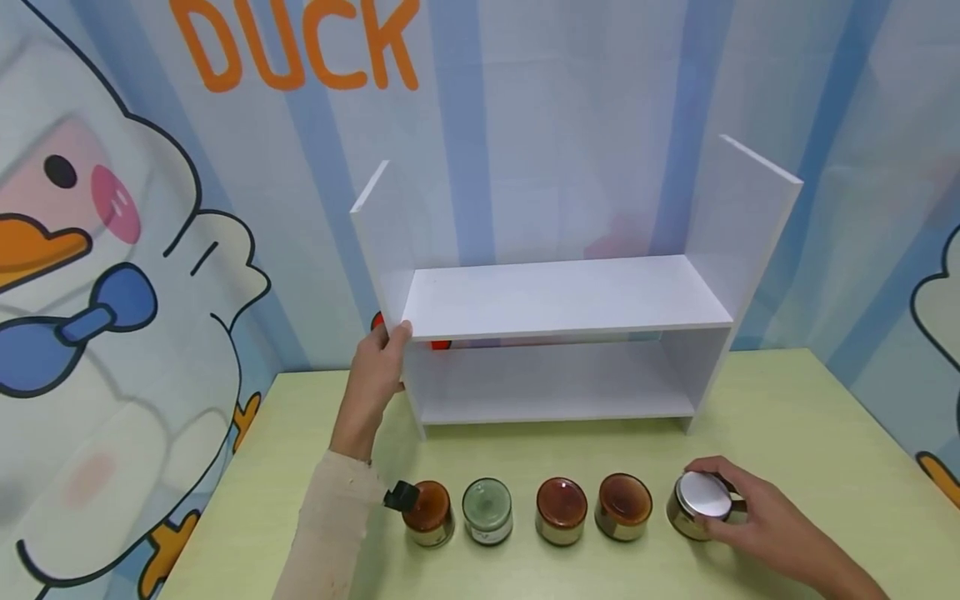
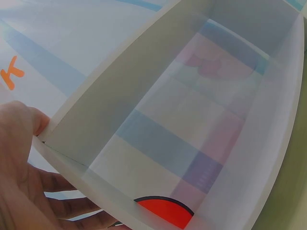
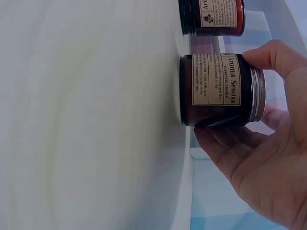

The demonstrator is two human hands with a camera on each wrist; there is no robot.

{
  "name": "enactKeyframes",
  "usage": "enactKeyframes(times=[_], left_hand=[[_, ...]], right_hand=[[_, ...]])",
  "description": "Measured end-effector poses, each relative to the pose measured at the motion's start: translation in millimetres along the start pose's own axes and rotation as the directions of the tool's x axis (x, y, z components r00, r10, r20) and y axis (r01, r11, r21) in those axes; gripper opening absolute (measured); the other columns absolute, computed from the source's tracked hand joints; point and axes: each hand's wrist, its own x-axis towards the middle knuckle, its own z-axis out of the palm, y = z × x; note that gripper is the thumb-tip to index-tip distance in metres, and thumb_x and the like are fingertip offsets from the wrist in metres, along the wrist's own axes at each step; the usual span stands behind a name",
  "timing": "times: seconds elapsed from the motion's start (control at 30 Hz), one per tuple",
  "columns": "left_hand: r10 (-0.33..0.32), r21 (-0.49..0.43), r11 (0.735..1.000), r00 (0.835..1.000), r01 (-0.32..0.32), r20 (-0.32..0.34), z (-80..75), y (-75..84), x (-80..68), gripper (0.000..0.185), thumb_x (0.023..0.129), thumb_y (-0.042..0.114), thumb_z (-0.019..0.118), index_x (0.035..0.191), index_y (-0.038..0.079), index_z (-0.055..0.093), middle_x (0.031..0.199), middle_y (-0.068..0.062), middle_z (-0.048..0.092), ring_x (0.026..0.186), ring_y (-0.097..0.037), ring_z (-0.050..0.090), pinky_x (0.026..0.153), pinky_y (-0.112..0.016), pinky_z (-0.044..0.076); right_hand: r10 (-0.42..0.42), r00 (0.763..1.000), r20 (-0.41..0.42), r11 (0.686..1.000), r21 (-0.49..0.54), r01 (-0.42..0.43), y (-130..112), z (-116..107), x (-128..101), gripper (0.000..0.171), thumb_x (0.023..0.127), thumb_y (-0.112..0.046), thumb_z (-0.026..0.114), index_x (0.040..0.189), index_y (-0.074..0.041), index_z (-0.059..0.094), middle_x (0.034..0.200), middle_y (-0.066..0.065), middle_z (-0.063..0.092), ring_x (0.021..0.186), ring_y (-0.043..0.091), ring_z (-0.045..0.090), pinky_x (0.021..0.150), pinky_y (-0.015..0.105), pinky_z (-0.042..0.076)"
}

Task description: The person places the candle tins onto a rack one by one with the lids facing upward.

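Observation:
A white two-tier shelf (image 1: 570, 296) stands on the table, its side panels rising above the upper board. My left hand (image 1: 378, 367) grips its left side panel at the height of the upper board; in the left wrist view the thumb lies on the near edge and the fingers reach round the outside. At the right end of a row of jars, my right hand (image 1: 757, 512) holds a scented candle jar (image 1: 688, 508) between thumb and fingers. The right wrist view shows the candle jar's dark glass, printed label (image 3: 216, 79) and silver lid (image 3: 258, 93).
Left of the held jar stand two amber candle jars (image 1: 624, 507), a green glass jar (image 1: 487, 510) and an amber jar (image 1: 429, 512) with a black piece (image 1: 401, 497) at its side. A duck-print backdrop (image 1: 555, 125) hangs right behind the pale green table (image 1: 787, 417).

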Motion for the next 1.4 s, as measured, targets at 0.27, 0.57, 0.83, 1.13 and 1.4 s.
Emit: enactKeyframes(times=[0.27, 0.57, 0.83, 1.13, 1.4], left_hand=[[0.014, -0.006, 1.000, 1.000, -0.014, 0.005, 0.3, -0.9, 0.0, 0.070, 0.102, 0.058, 0.043, 0.156, 0.013, 0.038, 0.153, -0.011, 0.044, 0.132, -0.032, 0.047, 0.097, -0.057, 0.051], [0.012, -0.008, 1.000, 1.000, -0.012, -0.002, 0.3, -3.7, 0.2, 0.069, 0.103, 0.057, 0.043, 0.156, 0.013, 0.038, 0.154, -0.012, 0.043, 0.133, -0.033, 0.046, 0.098, -0.058, 0.050], [0.009, -0.004, 1.000, 1.000, -0.009, -0.001, 0.5, -2.6, 1.6, 0.071, 0.102, 0.059, 0.043, 0.157, 0.014, 0.037, 0.155, -0.011, 0.042, 0.134, -0.034, 0.045, 0.097, -0.057, 0.051], [-0.004, 0.006, 1.000, 1.000, 0.004, 0.003, 2.2, -1.3, 1.5, 0.071, 0.102, 0.059, 0.043, 0.156, 0.014, 0.040, 0.154, -0.009, 0.044, 0.132, -0.031, 0.046, 0.095, -0.054, 0.052], [0.000, -0.001, 1.000, 1.000, 0.000, -0.005, -0.2, -0.9, 1.8, 0.070, 0.102, 0.057, 0.043, 0.155, 0.012, 0.040, 0.152, -0.011, 0.045, 0.130, -0.032, 0.047, 0.097, -0.057, 0.050]], right_hand=[[0.020, 1.000, 0.001, 0.999, 0.028, -0.020, 0.0, 0.7, -1.6, 0.054, 0.082, -0.011, 0.085, 0.129, -0.013, 0.059, 0.119, 0.006, 0.063, 0.096, -0.001, 0.056, 0.070, 0.024, 0.055], [0.129, 0.990, 0.057, 0.988, 0.083, -0.134, -2.1, 0.5, 0.3, 0.053, 0.085, -0.014, 0.083, 0.131, -0.009, 0.057, 0.124, 0.011, 0.061, 0.098, -0.001, 0.056, 0.072, 0.025, 0.056], [0.223, 0.969, 0.104, 0.968, 0.098, -0.233, -1.8, 0.8, -0.7, 0.061, 0.088, -0.020, 0.081, 0.140, -0.005, 0.054, 0.132, 0.019, 0.060, 0.101, -0.004, 0.055, 0.075, 0.026, 0.057], [0.181, 0.984, -0.002, 0.977, 0.118, -0.179, -2.4, 2.5, -6.7, 0.056, 0.083, -0.012, 0.084, 0.133, -0.002, 0.063, 0.127, 0.020, 0.064, 0.098, -0.007, 0.056, 0.070, 0.023, 0.057], [0.203, 0.979, -0.012, 0.973, 0.117, -0.200, -6.1, -1.8, -3.0, 0.057, 0.084, -0.019, 0.085, 0.134, -0.006, 0.062, 0.126, 0.017, 0.063, 0.099, -0.008, 0.055, 0.072, 0.023, 0.057]])
